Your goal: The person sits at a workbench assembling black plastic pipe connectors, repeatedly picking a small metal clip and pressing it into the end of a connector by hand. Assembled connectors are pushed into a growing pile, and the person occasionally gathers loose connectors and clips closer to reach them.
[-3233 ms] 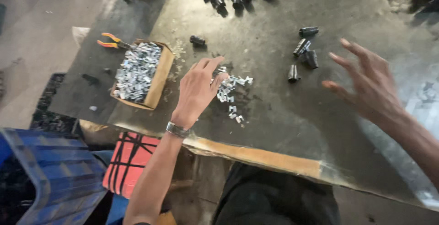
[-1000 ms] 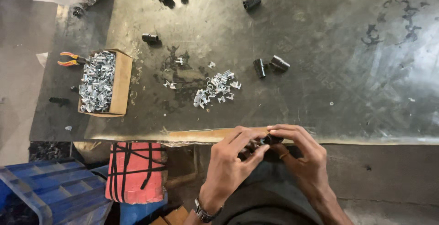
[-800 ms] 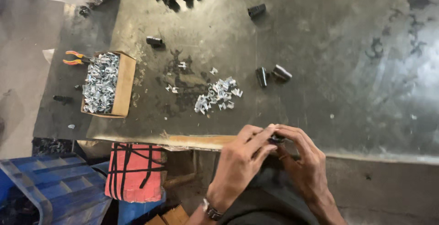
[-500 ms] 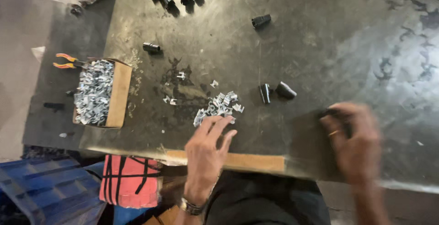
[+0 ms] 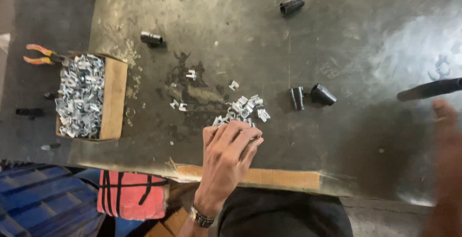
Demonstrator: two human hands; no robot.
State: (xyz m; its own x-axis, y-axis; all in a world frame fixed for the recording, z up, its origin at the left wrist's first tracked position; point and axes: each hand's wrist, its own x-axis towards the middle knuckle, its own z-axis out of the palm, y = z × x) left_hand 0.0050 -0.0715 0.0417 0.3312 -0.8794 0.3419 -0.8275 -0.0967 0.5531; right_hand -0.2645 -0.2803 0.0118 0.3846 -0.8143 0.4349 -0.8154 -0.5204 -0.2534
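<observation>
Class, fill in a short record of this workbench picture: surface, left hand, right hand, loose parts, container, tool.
Surface: dark, scuffed metal tabletop
Left hand: left hand, fingers spread, reaching onto the small pile of shiny metal clips
Right hand: right hand, blurred at the right edge; grip cannot be told
Loose parts: two black plastic caps right of the pile
Container: open cardboard box full of metal clips, at the left
Tool: orange-handled pliers behind the box
</observation>
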